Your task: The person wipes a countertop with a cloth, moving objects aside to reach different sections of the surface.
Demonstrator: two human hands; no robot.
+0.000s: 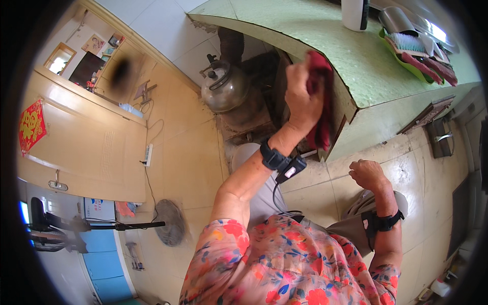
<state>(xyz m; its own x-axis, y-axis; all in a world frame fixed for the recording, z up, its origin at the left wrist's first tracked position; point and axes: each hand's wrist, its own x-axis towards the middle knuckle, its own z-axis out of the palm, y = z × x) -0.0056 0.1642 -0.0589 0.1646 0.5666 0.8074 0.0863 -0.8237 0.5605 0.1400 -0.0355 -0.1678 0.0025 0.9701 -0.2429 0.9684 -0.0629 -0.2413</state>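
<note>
A dark red cloth [318,103] hangs from my left hand [304,91], whose fingers are closed on it. That hand is at the edge of the green counter [251,17], against its side panel. My right hand [366,173] is curled over the floor near my right knee, with nothing visible in it. Left of the cloth, a metal kettle [225,89] sits on a dark stove [248,118] under the counter's overhang. Both wrists bear black straps with small devices.
On the counter are a white bottle [354,15], a metal cup [397,21] and a green tray [390,49] with a brush and cloths. A black stovepipe [231,44] rises behind the kettle. A power strip [148,154], a cable and a standing fan [169,223] are at left.
</note>
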